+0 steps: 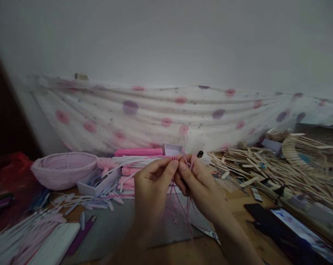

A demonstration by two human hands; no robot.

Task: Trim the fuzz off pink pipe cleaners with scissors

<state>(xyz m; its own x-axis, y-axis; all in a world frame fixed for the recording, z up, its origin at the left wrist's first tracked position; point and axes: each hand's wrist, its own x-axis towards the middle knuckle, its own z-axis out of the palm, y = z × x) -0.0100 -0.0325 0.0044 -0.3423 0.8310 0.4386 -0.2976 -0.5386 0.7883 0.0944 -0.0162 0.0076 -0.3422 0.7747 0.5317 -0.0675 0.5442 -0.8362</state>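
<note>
My left hand (158, 175) and my right hand (195, 176) meet above the middle of the table. Each is closed in a pinch, thumb against fingers, on thin pink strands (188, 209). Loose ends of the strands hang below both hands, and a short pink stretch shows along the top of my left fingers. How the strands join between the fingertips is hidden. Beneath them lies a dark grey mat (111, 228) with small pink scraps on it. A pair of scissors (210, 232) rests by my right forearm, partly covered by it.
Left stand a pale pink bowl (64, 171), an open box (96, 187) and white strips (36, 228). Bundles of pink stems (139, 151) and a small white box (172, 148) lie behind my hands. Wooden sticks (246, 162) pile up at right, near a lit phone (299, 228).
</note>
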